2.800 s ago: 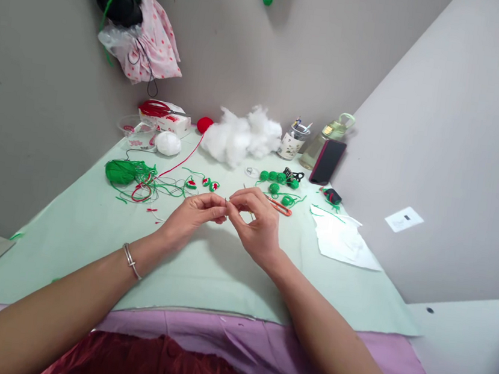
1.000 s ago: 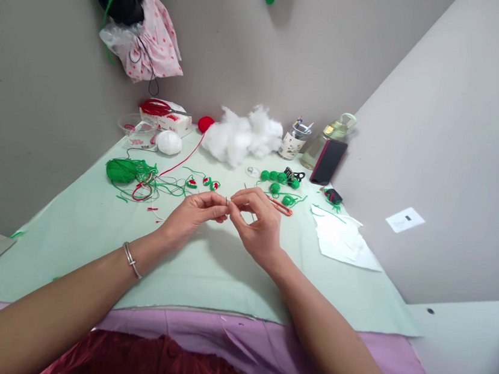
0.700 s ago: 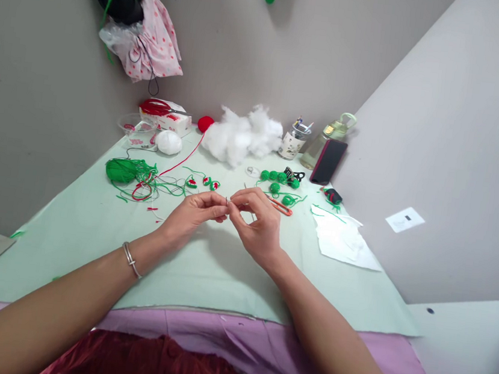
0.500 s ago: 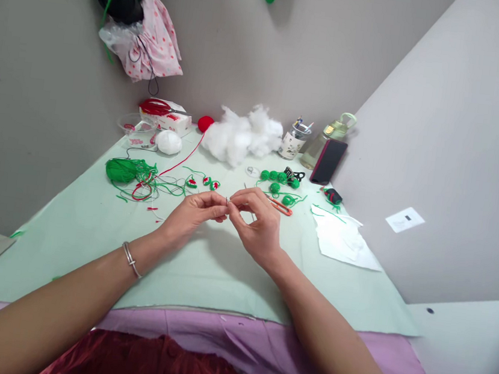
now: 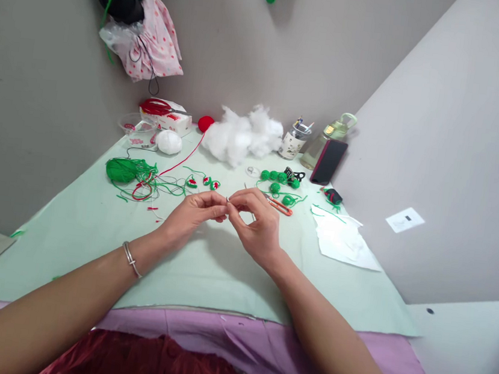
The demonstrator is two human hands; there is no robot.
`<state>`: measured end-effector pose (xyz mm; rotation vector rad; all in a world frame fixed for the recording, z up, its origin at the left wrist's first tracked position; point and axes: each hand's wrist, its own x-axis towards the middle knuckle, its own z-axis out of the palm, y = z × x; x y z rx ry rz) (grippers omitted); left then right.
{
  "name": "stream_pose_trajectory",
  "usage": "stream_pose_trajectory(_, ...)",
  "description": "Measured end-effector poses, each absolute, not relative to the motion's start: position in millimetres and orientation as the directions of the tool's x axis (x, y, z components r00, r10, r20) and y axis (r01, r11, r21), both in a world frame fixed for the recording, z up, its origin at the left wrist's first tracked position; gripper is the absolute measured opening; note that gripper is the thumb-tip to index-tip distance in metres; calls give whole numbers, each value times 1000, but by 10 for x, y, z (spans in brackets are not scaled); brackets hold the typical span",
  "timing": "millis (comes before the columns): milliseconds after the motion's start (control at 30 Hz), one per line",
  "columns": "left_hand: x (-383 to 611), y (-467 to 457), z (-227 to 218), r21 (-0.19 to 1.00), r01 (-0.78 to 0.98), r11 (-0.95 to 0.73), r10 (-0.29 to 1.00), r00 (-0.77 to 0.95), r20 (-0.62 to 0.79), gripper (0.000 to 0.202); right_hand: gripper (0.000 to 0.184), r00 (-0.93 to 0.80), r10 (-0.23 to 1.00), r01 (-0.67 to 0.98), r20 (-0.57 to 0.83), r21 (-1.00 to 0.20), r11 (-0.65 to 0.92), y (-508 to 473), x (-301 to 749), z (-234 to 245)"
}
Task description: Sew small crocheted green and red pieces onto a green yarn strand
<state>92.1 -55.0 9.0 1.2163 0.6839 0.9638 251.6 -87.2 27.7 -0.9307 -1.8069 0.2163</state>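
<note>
My left hand [image 5: 194, 215] and my right hand [image 5: 257, 224] meet fingertip to fingertip above the pale green cloth [image 5: 89, 234]. The left hand's fingers pinch a thin metal needle [image 5: 227, 200] whose tip sticks up between the hands. The right hand's thumb and forefinger are pinched together right beside the needle, on something too small to make out. A metal bangle [image 5: 132, 260] sits on my left wrist.
Green yarn [image 5: 120, 170] with red and green strands lies at the left. Behind the hands are small green crocheted balls [image 5: 278, 178], an orange cutter [image 5: 281, 206], black scissors [image 5: 295, 174], white stuffing [image 5: 242, 134], a pen cup [image 5: 292, 142], a bottle [image 5: 331, 137], a phone [image 5: 328, 161] and white paper [image 5: 343, 240].
Nothing has visibly changed; both hands stay pinched together at the needle.
</note>
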Motion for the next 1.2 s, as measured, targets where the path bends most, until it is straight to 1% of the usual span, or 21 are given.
stream_pose_trajectory(700, 924, -556, 106, 982, -187, 3, 881, 466, 86, 15, 8, -137, 700, 478, 701, -572, 666, -865, 2528, 271)
stream_pose_trajectory(900, 918, -545, 89, 981, -192, 0, 880, 467, 91, 16, 7, -133, 755, 466, 642, -632, 620, -838, 2543, 243)
stream_pose_trajectory(1000, 912, -543, 92, 986, -166, -25, 877, 470, 101, 18, 8, -128, 776, 444, 618, -664, 602, -853, 2534, 262)
stream_pose_trajectory(1100, 907, -544, 104, 991, -126, -51, 867, 487, 106, 18, 8, -119, 827, 414, 549, -730, 544, -863, 2529, 308)
stream_pose_trajectory(1200, 907, -549, 117, 994, -84, -65, 867, 488, 97, 17, 9, -60, 874, 382, 482, -798, 466, -835, 2567, 365)
